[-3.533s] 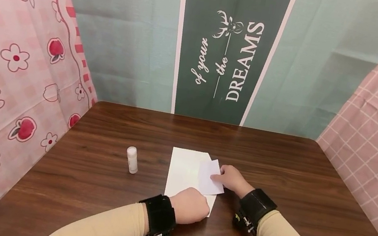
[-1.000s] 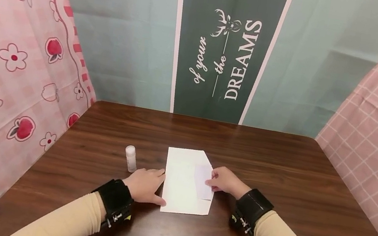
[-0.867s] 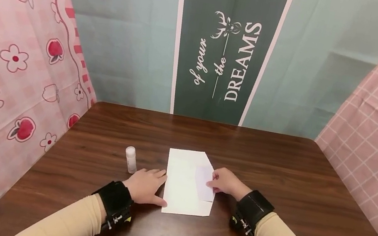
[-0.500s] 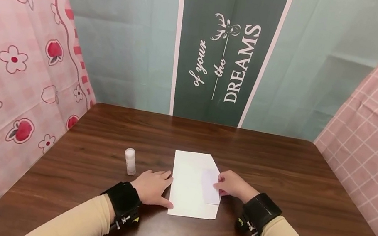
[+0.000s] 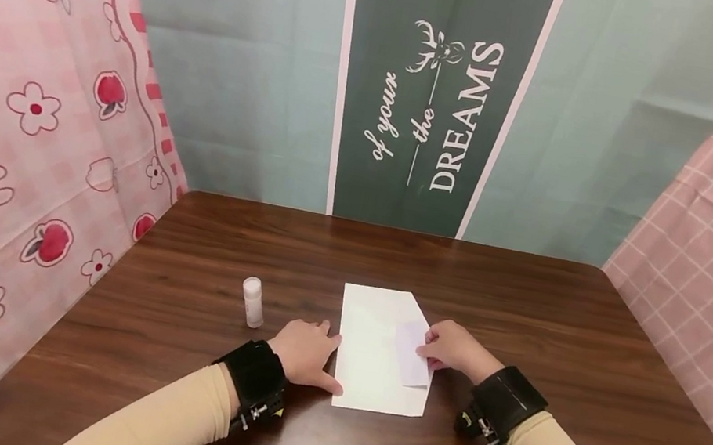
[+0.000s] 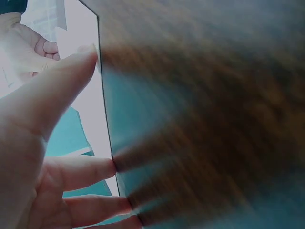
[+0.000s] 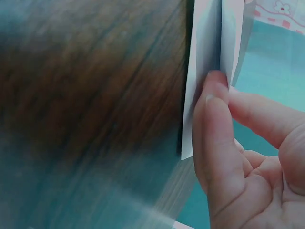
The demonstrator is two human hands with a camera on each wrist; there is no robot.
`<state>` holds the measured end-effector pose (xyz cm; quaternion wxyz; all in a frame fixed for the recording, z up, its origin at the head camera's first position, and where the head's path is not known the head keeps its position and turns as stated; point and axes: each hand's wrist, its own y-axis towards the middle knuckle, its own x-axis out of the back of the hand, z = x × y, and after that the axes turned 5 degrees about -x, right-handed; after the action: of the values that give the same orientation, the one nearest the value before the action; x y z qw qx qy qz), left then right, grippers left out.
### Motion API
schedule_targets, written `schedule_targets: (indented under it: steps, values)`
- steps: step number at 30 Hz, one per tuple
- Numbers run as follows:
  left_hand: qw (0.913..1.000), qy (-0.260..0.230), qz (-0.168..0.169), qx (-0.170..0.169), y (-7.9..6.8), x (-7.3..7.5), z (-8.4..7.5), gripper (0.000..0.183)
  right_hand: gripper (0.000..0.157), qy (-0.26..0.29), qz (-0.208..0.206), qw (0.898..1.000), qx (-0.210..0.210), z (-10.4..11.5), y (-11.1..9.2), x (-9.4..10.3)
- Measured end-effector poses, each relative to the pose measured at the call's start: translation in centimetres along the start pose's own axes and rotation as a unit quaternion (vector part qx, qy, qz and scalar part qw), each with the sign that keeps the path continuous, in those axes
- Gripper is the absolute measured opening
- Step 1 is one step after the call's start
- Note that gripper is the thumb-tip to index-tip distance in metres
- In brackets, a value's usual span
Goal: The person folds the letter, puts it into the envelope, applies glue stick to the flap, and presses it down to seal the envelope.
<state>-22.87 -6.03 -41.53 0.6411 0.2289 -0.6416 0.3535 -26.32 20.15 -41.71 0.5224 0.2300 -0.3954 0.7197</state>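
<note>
A white paper sheet (image 5: 369,352) with slanted corners on its right side, shaped like an envelope with its flap out, lies mid-table. Over its right part is a smaller lilac piece of paper (image 5: 408,359). My right hand (image 5: 457,350) pinches the lilac paper at its right edge; in the right wrist view, its thumb and fingers (image 7: 219,119) hold the paper, which stands partly raised from the white sheet. With fingers spread, my left hand (image 5: 304,355) rests along the sheet's left edge, thumb on the lower left corner. The left wrist view shows its fingertips (image 6: 107,167) meeting that edge.
A white capped tube, like a glue stick (image 5: 252,303), stands upright left of the sheet, just beyond my left hand. The dark wooden table (image 5: 462,273) ends at a teal curtain (image 5: 246,76), with pink cloths on both sides.
My left hand has gone from the sheet's lower right to its left edge. The lilac paper, tilted before, lies straighter on the sheet. Lately the sheet and both hands have slid right.
</note>
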Motion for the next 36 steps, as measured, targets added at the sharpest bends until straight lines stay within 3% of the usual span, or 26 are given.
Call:
schedule_targets:
  steps: [4, 14, 19, 27, 36]
  values:
    - [1.0000, -0.001, -0.004, 0.001, -0.1, 0.0, 0.0, 0.083, 0.014, -0.006, -0.010, 1.000, 0.005, 0.3, 0.1, -0.1]
    - [1.0000, 0.000, -0.008, -0.001, -0.3, 0.1, 0.1, 0.083, 0.011, -0.114, -0.058, 0.992, 0.020, 1.6, 0.1, -0.6]
    - [1.0000, 0.006, -0.007, 0.000, -0.3, 0.2, 0.1, 0.083, 0.011, -0.137, -0.068, 0.988, 0.028, 2.4, -0.4, -1.0]
    - [1.0000, -0.002, -0.009, 0.000, -0.2, 0.3, 0.0, 0.083, 0.013, -0.125, -0.062, 0.990, 0.022, 2.9, -0.4, -1.4]
    - [0.9999, -0.005, -0.009, 0.001, -0.4, 0.3, 0.0, 0.083, 0.014, -0.042, -0.034, 0.999, -0.001, 2.0, 0.3, -1.4]
